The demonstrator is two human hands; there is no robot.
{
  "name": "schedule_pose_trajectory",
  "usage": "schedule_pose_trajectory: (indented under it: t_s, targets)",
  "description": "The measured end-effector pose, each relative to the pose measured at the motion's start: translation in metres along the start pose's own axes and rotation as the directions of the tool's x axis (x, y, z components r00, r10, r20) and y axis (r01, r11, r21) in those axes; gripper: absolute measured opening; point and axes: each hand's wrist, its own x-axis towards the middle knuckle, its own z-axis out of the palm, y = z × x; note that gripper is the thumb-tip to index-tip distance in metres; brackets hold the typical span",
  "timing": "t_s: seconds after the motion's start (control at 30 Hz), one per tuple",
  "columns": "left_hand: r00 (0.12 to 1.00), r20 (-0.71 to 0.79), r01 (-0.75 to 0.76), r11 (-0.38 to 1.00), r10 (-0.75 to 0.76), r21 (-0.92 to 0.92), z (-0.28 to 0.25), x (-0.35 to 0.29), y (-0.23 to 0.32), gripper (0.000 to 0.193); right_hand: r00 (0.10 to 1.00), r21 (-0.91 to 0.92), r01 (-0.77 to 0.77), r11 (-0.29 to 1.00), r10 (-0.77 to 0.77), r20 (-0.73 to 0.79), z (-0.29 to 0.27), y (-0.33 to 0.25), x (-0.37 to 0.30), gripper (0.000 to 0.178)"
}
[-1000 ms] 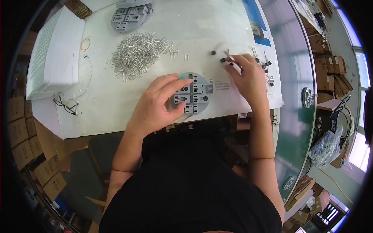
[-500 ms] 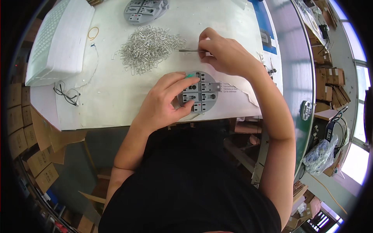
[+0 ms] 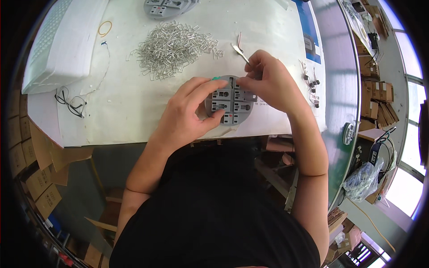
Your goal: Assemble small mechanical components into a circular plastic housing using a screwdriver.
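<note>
A round grey fixture plate with several small rectangular slots lies on the white paper sheet near the table's front edge. My left hand grips its left side, thumb on its lower edge and fingers over the top. My right hand is at the plate's upper right, fingers pinched on thin metal tweezers whose free end points up and left. The tweezer tips are hidden under my fingers above the plate.
A heap of small bent metal clips lies behind the plate. A second grey fixture plate sits at the far edge. White foam block at left, small wired parts at right, cardboard boxes under the table.
My right hand has come back from the clip heap area down to the plate's upper right with the tweezers. My left hand stays on the plate.
</note>
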Motion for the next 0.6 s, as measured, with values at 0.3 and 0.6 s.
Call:
schedule_pose_trajectory:
  t_s: [0.3, 0.6]
  targets:
    - [0.997, 0.013, 0.073, 0.996, -0.072, -0.044, -0.001, 0.001, 0.006, 0.055, 0.992, -0.151, 0.088, 0.985, -0.072, 0.105, -0.007, -0.007, 0.009, 0.037]
    - [0.998, 0.024, 0.05, 0.998, -0.049, -0.037, -0.003, 0.004, 0.006, 0.055, 0.992, -0.117, -0.063, 0.991, 0.075, 0.099, -0.008, -0.012, 0.015, 0.039]
